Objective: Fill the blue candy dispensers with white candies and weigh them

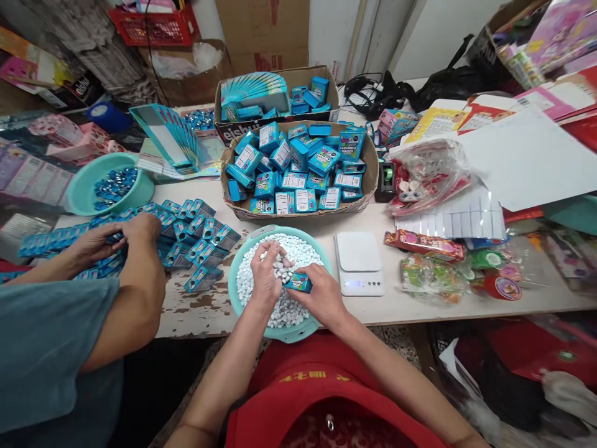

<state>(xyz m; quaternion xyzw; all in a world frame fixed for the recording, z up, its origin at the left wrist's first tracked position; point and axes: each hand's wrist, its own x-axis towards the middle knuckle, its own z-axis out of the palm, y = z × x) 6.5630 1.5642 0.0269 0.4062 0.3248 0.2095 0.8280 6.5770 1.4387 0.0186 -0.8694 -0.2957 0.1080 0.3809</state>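
Observation:
A turquoise basin (234, 298) full of small white candies (291, 314) stands at the table's front edge. Over it, my left hand (265, 274) is cupped around some of the candies, thumb and fingers curled. My right hand (321, 292) grips a small blue candy box (300, 282), its near end held close to the left palm. The box's opening is too small to make out. Just behind the basin sits a cardboard box (298, 216) heaped with similar blue candy boxes (303, 163).
To the right is a white scale (359, 255), then a tape dispenser (386, 182) and bagged sweets (433, 277). At left a co-worker's hands (125, 236) handle blue boxes (200, 236) standing in rows, near a bowl of blue-wrapped pieces (77, 186).

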